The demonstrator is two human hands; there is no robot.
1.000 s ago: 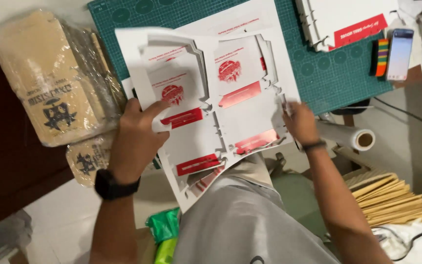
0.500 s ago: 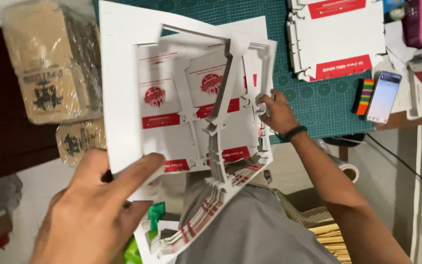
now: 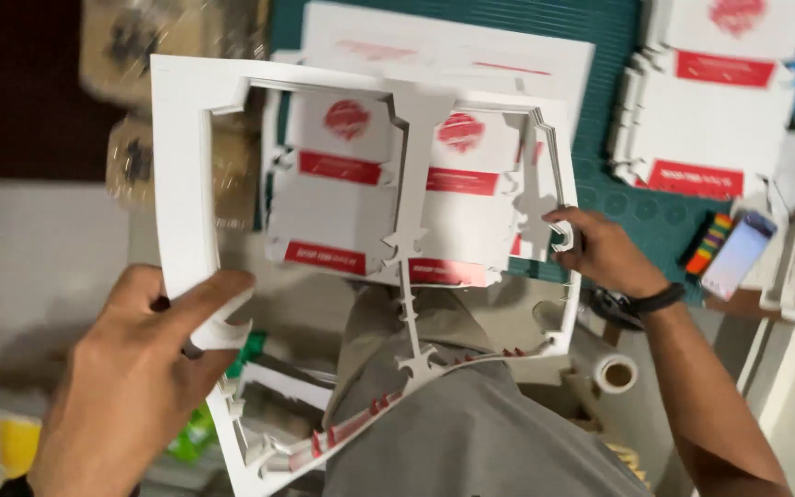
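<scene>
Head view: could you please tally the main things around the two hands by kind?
Hands: 2, left hand and right hand
White cardboard frame: 1
Printed box blanks: 2
Phone: 1
Tape roll: 1
Green cutting mat: 1
Total: 8

A small packaging workshop: a green cutting mat point(image 3: 618, 198) covers the bench, stacks of die-cut white carton blanks point(image 3: 720, 110) with red print lie on it, and wrapped brown bundles point(image 3: 154, 55) sit beside a tape roll point(image 3: 615, 373)
</scene>
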